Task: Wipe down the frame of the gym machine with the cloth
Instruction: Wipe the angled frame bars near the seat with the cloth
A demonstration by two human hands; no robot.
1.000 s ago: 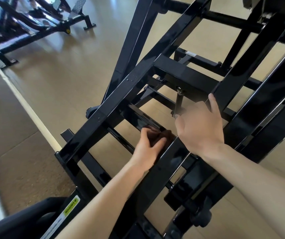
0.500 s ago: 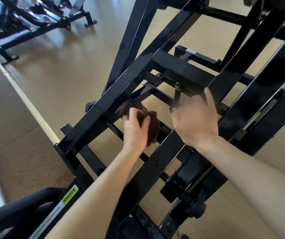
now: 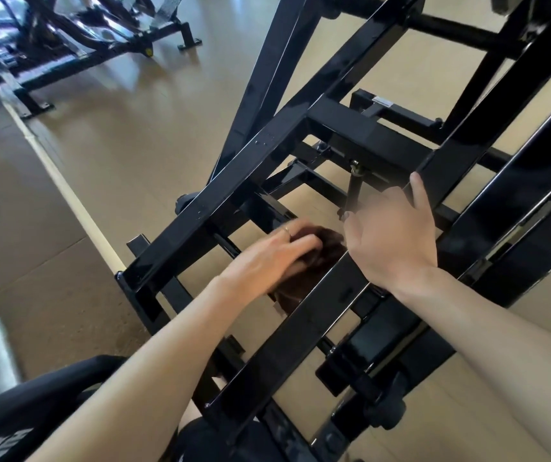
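Wiping: left hand (image 3: 279, 253) clutching dark cloth (image 3: 304, 285) between two sloping bars of black frame (image 3: 234, 181), right hand (image 3: 392, 238) open, braced on nearer bar; snag risk where cloth hangs below bar; bars' long axis rising away, upper right.

Two hands (image 3: 276, 258) (image 3: 392, 241), one dark cloth (image 3: 304, 281), one black machine frame (image 3: 234, 191), one ring (image 3: 287, 230).
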